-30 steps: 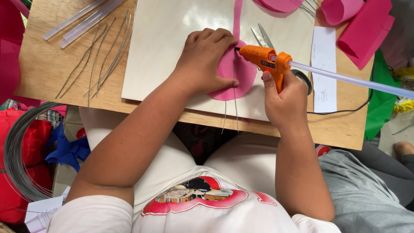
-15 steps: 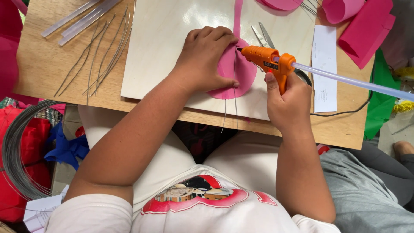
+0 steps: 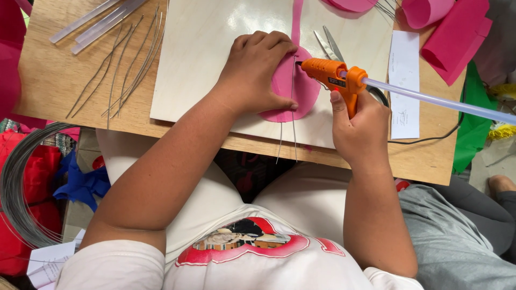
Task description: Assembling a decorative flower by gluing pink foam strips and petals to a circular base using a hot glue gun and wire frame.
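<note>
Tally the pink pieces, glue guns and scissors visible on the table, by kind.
Pink round piece under the left hand: 1
Pink strip: 1
Orange glue gun in the right hand: 1
Scissors: 1
Total: 4

White printed paper slip (image 3: 404, 83) on table's right.

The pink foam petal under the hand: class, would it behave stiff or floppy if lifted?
The pink foam petal looks thin and flat, so probably floppy and light. The left hand pins it, suggesting it slides easily on the smooth board.
</note>
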